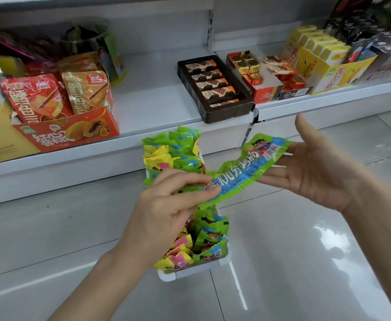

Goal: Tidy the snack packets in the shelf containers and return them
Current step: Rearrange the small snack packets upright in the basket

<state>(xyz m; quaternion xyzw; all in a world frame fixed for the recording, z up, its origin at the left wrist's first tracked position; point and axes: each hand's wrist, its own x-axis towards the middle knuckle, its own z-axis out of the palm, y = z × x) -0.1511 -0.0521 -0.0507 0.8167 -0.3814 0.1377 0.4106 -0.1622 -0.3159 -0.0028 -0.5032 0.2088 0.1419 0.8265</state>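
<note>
A long green and blue snack packet [247, 169] stretches between my two hands above the floor. My left hand [166, 205] pinches its lower left end between thumb and fingers. My right hand [317, 167] lies open, palm up, under the packet's upper right end, fingers straight. Below them a white container [178, 274] stands on the tiled floor, packed with several green, yellow and pink packets [173, 149]. My left hand hides the container's middle.
The low white shelf [152, 93] behind has a bare gap in its middle. On it stand an orange box of snack pouches [67, 133] at left, a brown chocolate tray [215, 89] and red and yellow boxes [324, 66] at right. Glossy floor tiles [294, 251] lie around.
</note>
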